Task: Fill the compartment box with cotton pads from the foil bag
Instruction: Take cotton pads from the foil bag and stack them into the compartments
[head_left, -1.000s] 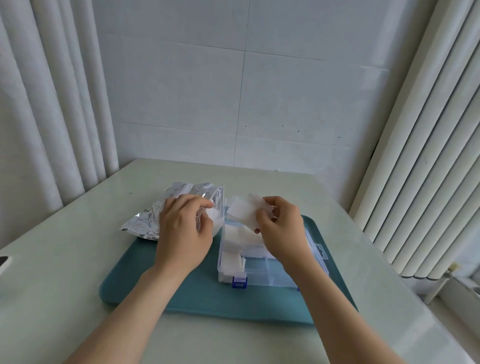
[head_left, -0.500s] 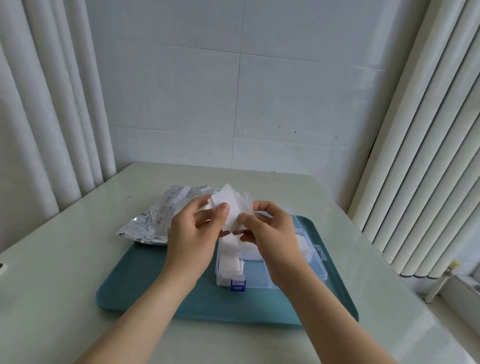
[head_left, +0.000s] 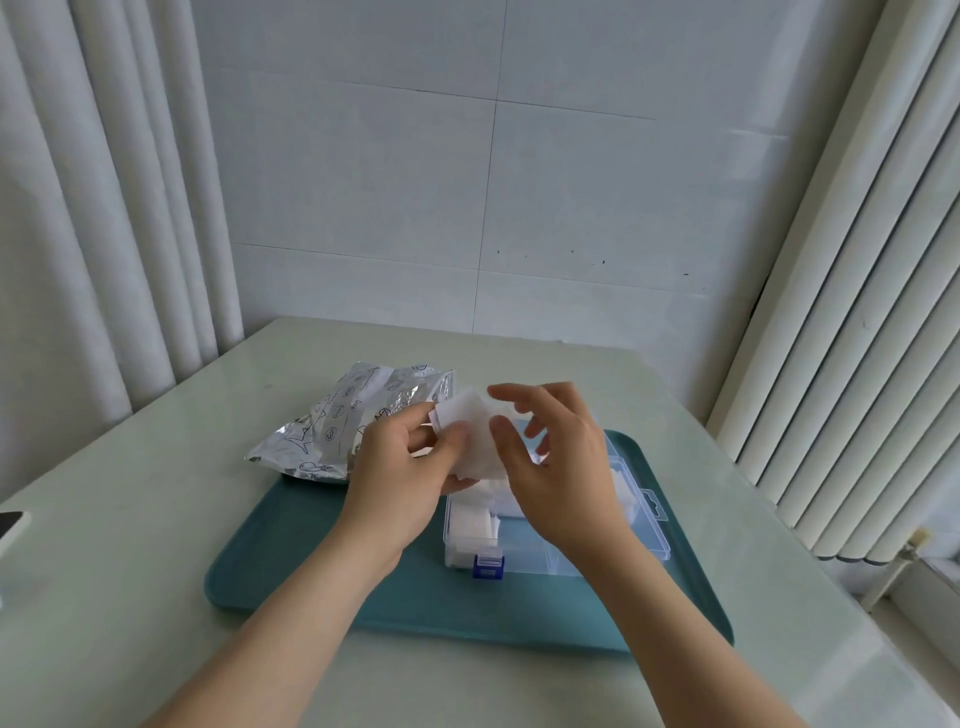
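My left hand (head_left: 400, 467) pinches a small stack of white cotton pads (head_left: 467, 423) above the far left of the clear compartment box (head_left: 644, 525). Just right of the pads, my right hand (head_left: 561, 467) hovers with fingers spread and relaxed; whether it touches them I cannot tell. The box lies on a teal tray (head_left: 311, 561), its near-left compartments holding white pads (head_left: 467, 525) and a blue latch (head_left: 488, 565) at its front. The crinkled foil bag (head_left: 343, 421) lies behind my left hand, half on the tray's far left corner.
The tray sits on a pale green table (head_left: 130, 519) against a white tiled wall. Curtains hang on the left and vertical blinds on the right. A dark-screened device (head_left: 10, 525) pokes in at the table's left edge.
My right hand carried the pads toward my left hand, which left the bag and took hold of them. My right fingers have since let go and spread open.
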